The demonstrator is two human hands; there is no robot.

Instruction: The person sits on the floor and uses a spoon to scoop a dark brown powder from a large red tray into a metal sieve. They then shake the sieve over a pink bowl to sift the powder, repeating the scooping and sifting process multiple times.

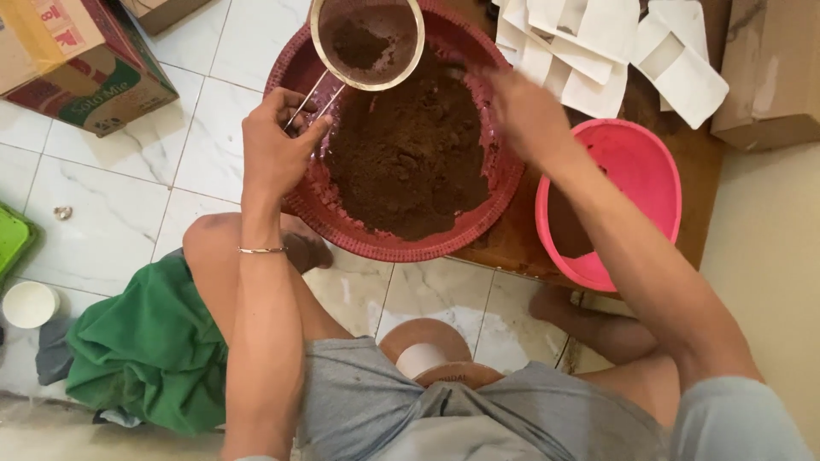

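Observation:
A wide dark-red basin sits on the tiled floor, heaped with brown powder. My left hand is closed around the wire handle of a round metal sieve, which hangs over the basin's far rim with some brown powder inside. My right hand reaches over the basin's right rim, fingers blurred, close to the powder; whether it holds anything cannot be told. A thin bracelet circles my left wrist.
A pink bowl stands right of the basin on a brown board. White paper bags lie beyond it. Cardboard boxes sit at far left and far right. A green cloth and a white cup lie by my knee.

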